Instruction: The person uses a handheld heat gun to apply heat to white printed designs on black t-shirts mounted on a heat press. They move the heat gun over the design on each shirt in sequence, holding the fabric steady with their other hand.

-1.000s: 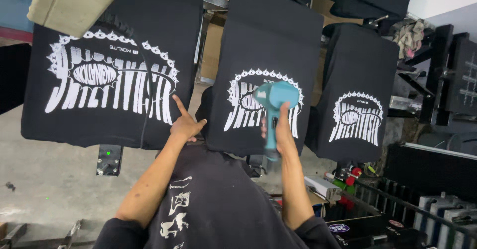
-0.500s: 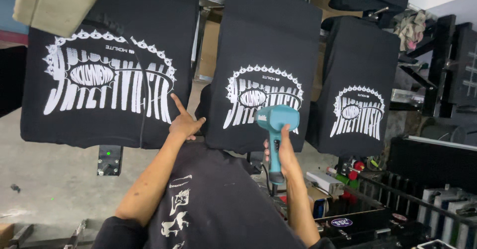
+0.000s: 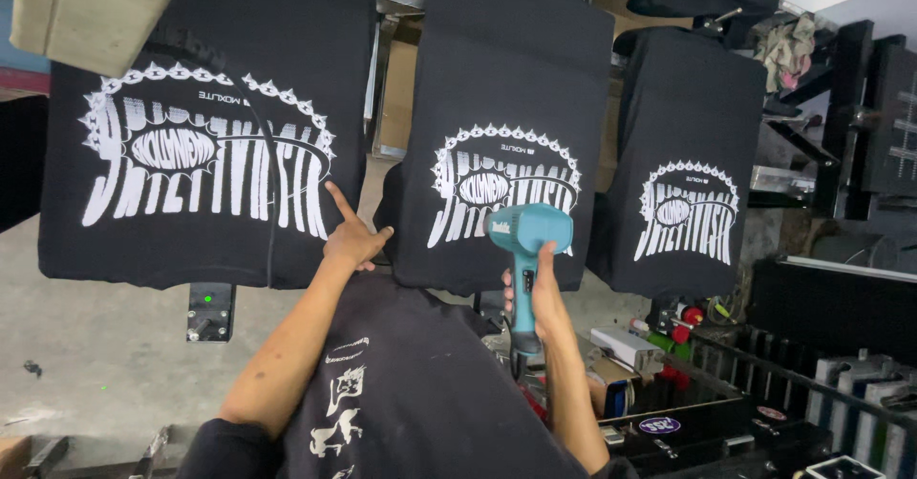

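Observation:
My right hand (image 3: 542,293) grips the handle of a teal heat gun (image 3: 523,240), its nozzle aimed at the lower part of the white print on the middle black shirt (image 3: 511,87). That shirt lies flat on a press platen. My left hand (image 3: 351,235) rests at the lower right corner of the large left black shirt (image 3: 205,78), index finger stretched out on the fabric beside the white print. A third black shirt (image 3: 690,106) with the same white print lies on the platen to the right.
A beige padded block (image 3: 91,6) hangs over the left shirt at top left. A metal bracket with a green light (image 3: 209,309) sits under the left platen. Dark racks, tape rolls and red bottles (image 3: 683,326) crowd the lower right. Grey concrete floor (image 3: 86,364) lies below.
My right hand has drawn the heat gun down and toward me, from over the middle shirt's print to its lower edge. My left hand has stayed at the left shirt's corner.

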